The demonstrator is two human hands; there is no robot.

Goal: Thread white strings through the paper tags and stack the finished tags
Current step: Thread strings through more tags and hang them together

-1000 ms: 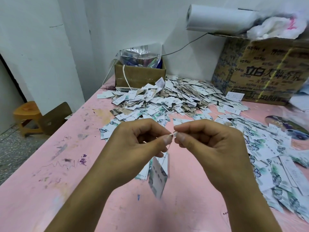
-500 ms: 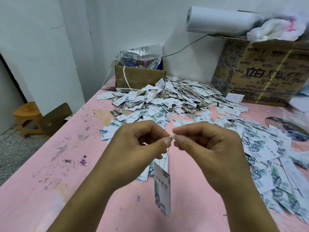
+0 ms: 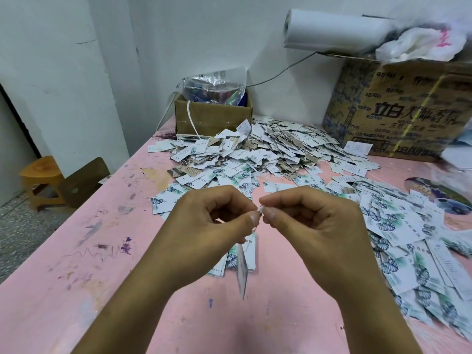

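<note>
The tag (image 3: pixel 242 270) hanging below the hands is motion-blurred, its print unreadable. The string (image 3: pixel 260 210) is mostly hidden between pinching fingertips. At 3 o'clock, tags (image 3: pixel 421 267) run off the edge.

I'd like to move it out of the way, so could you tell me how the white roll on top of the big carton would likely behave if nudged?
The white roll lies on its side overhanging the big carton, so it could probably roll off. It looks like paper, so likely light.
</note>
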